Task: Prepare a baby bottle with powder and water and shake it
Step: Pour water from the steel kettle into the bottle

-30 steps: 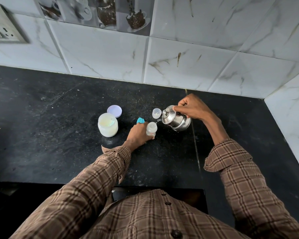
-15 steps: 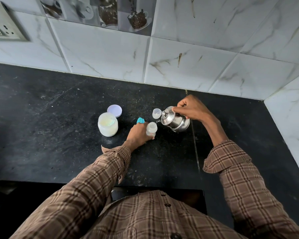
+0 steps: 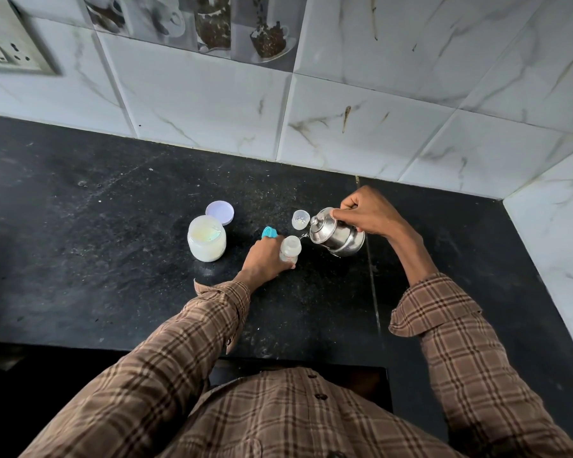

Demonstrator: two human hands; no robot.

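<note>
Moments on, the right hand point(image 3: 372, 211) had tipped the steel kettle point(image 3: 338, 234) a little steeper, its fingers closed on the handle and its spout at the open mouth of the baby bottle point(image 3: 290, 248). The left hand point(image 3: 265, 256) gripped the bottle upright on the black counter point(image 3: 113, 259), beside the open powder jar point(image 3: 206, 238). Water was probably going in; capping and shaking remained.

Brown plaid sleeves point(image 3: 186, 345) cross a speckled black counter point(image 3: 80, 259); a silver kettle point(image 3: 336, 234) gleams, with a teal cap point(image 3: 268, 232) at nine o'clock, below grey-veined white marble tiles point(image 3: 361, 127).
</note>
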